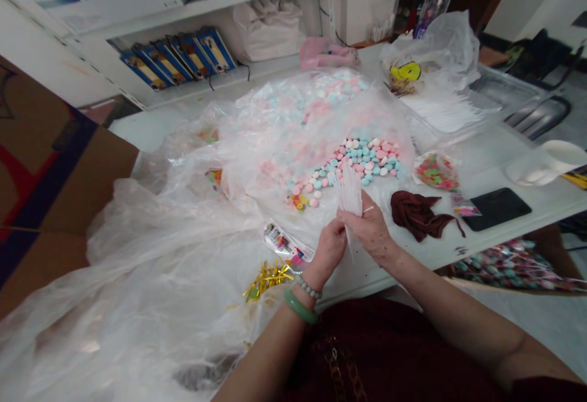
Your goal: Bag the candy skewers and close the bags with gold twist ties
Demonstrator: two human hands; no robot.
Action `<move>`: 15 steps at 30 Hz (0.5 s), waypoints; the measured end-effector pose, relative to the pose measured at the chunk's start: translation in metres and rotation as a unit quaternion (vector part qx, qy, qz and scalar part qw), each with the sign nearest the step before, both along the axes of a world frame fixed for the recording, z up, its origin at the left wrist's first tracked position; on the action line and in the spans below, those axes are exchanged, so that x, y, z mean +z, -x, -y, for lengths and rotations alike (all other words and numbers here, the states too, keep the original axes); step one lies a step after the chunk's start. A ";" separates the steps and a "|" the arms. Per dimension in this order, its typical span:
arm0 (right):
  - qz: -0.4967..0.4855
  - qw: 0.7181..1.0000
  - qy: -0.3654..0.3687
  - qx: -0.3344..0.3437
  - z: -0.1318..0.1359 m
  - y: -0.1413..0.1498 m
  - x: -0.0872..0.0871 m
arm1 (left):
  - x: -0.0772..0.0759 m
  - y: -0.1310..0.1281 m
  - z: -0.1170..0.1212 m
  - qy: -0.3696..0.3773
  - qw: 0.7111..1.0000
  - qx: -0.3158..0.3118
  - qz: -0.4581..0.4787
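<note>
A bundle of thin white sticks [349,191] stands upright in front of me, above the near edge of the table. My right hand [375,231] is wrapped round its lower part, and one stick pokes out sideways by the fingers. My left hand [331,244] is closed, its fingertips pressed to the bundle's lower left side. Just beyond the sticks lie many pink, blue and white candies [367,157], spilling from a big clear plastic bag [284,127]. A brown cloth [419,214] lies right of my right hand. Gold twist ties [270,280] lie left of my left hand.
Loose white sticks [452,112] lie at a clear tray at the back right. A bag of colourful pieces [438,171], a black phone [499,208] and a white cup [557,160] are on the right. A cardboard box [46,182] stands left; wrapped candies [513,264] fill a box below.
</note>
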State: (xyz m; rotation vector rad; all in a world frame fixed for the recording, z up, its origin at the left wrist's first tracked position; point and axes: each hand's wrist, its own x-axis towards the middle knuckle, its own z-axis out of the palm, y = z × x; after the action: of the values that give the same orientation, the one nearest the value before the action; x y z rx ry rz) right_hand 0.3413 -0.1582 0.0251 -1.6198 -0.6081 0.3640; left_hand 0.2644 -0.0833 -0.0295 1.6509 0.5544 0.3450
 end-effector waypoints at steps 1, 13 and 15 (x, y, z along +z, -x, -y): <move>0.003 1.000 -0.011 0.005 -0.003 -0.002 0.001 | -0.001 -0.002 -0.002 0.017 1.000 -0.004 0.005; 0.081 0.994 -0.046 0.058 0.007 0.022 -0.053 | 0.028 0.030 -0.021 0.211 0.954 0.203 0.068; 0.083 0.992 -0.043 0.088 0.010 0.028 -0.063 | 0.051 0.030 -0.019 0.179 0.957 0.195 0.121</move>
State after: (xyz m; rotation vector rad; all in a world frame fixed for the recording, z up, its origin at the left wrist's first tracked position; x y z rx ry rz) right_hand 0.3137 -0.1680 -0.0379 -1.5271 -0.8853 0.3300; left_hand 0.2342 -0.0640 0.0213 1.1254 0.7116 0.6842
